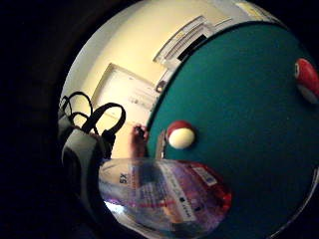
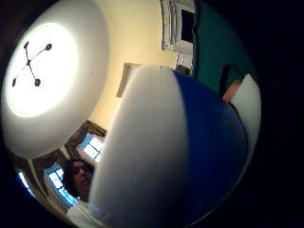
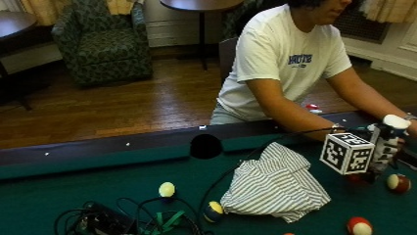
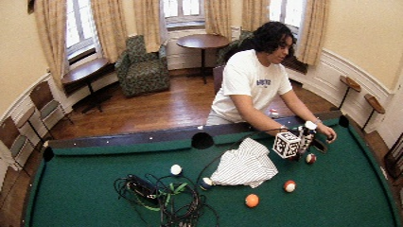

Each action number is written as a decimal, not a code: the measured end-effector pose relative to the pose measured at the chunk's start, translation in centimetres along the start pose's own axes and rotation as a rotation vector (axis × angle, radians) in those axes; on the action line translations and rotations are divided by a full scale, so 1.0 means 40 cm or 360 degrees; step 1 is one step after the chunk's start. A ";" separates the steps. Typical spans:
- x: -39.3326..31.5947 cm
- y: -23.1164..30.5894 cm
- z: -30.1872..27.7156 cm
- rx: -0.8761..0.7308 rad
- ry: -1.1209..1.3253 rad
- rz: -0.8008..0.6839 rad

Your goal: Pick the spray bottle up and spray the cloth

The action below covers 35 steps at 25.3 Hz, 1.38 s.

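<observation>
Outside view: a person in a white T-shirt sits at a green counter (image 3: pixel 78 181) with pockets and rails. The right hand (image 3: pixel 385 147), in a black glove, is at the far right, mostly hidden behind the marker cube; its fingers wrap around the spray bottle (image 3: pixel 391 134), which stands upright with its white top above the hand. Whether the bottle's base touches the felt cannot be told. The bare left hand (image 4: pixel 328 137) rests on the felt just beyond it. The striped cloth (image 3: pixel 277 188) lies crumpled on the felt just beside the bottle, between it and a tangle of cables (image 3: pixel 124 220). A red-and-white ball (image 3: pixel 397 182) sits close to the hand, another (image 3: pixel 359 226) nearer the camera, a yellow one (image 3: pixel 167 189) and a blue-and-yellow one (image 3: pixel 213 211) by the cables.

The little-finger palm view shows the clear bottle with its label (image 1: pixel 164 191) close to the palm, over green felt with a red-and-white ball (image 1: pixel 180 134) beside it. The thumb-side view is filled by the bottle's white and blue top (image 2: pixel 166 156).
</observation>
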<state>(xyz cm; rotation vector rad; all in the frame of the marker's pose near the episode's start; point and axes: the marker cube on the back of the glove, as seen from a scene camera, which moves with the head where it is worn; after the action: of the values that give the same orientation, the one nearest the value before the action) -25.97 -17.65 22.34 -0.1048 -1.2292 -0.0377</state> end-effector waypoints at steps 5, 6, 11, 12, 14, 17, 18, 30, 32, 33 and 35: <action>0.001 -0.006 0.012 -0.0002 0.0005 -0.0005; 0.001 -0.007 0.012 -0.0003 0.0004 -0.0005; 0.004 -0.005 0.014 -0.0075 -0.0020 0.0035; 0.006 -0.003 0.015 -0.0096 -0.0027 0.0049; 0.010 0.003 0.013 -0.0131 -0.0032 0.0075; 0.024 0.019 0.006 -0.0172 0.0000 0.0114; 0.032 0.025 0.003 -0.0186 0.0018 0.0125; 0.066 0.116 -0.135 -0.0376 0.0452 0.0163; 0.056 0.136 -0.178 -0.0413 0.0622 0.0116; 0.050 0.147 -0.198 -0.0425 0.0701 0.0087; 0.035 0.169 -0.237 -0.0444 0.0848 0.0031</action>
<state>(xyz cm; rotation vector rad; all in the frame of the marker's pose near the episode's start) -16.02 -11.86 20.12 -0.3284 -0.6848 -0.2076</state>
